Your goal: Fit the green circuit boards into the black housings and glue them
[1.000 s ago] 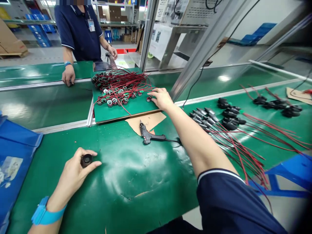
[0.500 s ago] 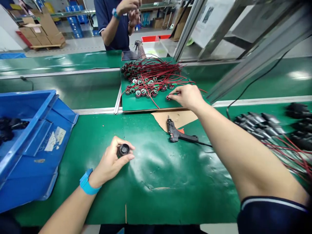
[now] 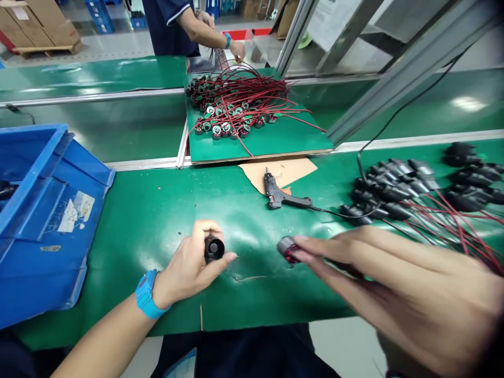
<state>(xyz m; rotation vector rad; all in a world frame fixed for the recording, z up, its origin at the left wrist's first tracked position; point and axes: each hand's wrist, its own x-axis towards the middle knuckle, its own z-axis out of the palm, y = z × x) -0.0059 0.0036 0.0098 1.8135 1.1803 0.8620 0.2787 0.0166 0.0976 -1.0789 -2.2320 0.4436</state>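
Note:
My left hand (image 3: 191, 265) is curled round a black hollow cylindrical housing (image 3: 214, 249), whose open end faces up toward me. To its right, my right hand (image 3: 378, 262), blurred, pinches a small grey cylindrical part with red wire (image 3: 287, 249) between thumb and fingertips. The two pieces are apart, both held over the green bench top (image 3: 157, 210). Beyond them a black hot glue gun (image 3: 275, 197) lies on a piece of cardboard (image 3: 303, 168). Similar small round parts with red wires (image 3: 236, 115) are heaped on a raised green board (image 3: 220, 149).
A blue bin (image 3: 74, 210) with black pieces stands at left. Several black housings with red wires (image 3: 394, 181) lie at right, near the glue gun's cord (image 3: 334, 212). A metal post (image 3: 378, 89) slants up behind. Across the bench a co-worker (image 3: 169, 26) reaches forward.
My right hand has come back from the raised board toward me, carrying the small wired part. The left hand with the housing has shifted slightly right. The co-worker's arm has lowered.

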